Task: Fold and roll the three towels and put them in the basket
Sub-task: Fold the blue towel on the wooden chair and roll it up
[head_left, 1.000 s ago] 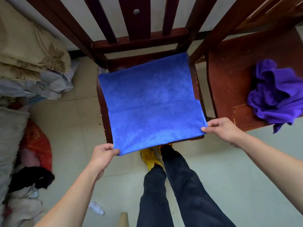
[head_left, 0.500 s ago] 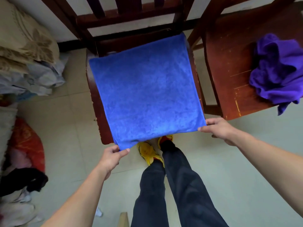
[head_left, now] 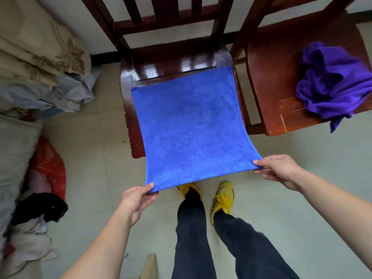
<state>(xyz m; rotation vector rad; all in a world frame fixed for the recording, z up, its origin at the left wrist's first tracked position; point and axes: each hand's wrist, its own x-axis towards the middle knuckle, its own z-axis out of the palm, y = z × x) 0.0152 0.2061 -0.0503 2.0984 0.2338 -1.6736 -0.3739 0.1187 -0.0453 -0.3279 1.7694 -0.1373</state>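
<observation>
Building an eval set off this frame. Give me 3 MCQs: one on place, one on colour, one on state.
1. The purple towel lies:
A. on the floor
B. on the right chair
C. in a basket

2. The shoes are:
A. yellow
B. white
C. black

3. The blue towel is:
A. rolled up
B. crumpled
C. spread open

Answers:
1 B: it sits bunched on that chair's seat.
2 A: both show yellow just below the blue towel's near edge.
3 C: the left hand and the right hand pinch its near corners, and its far part lies flat on the left chair.
</observation>
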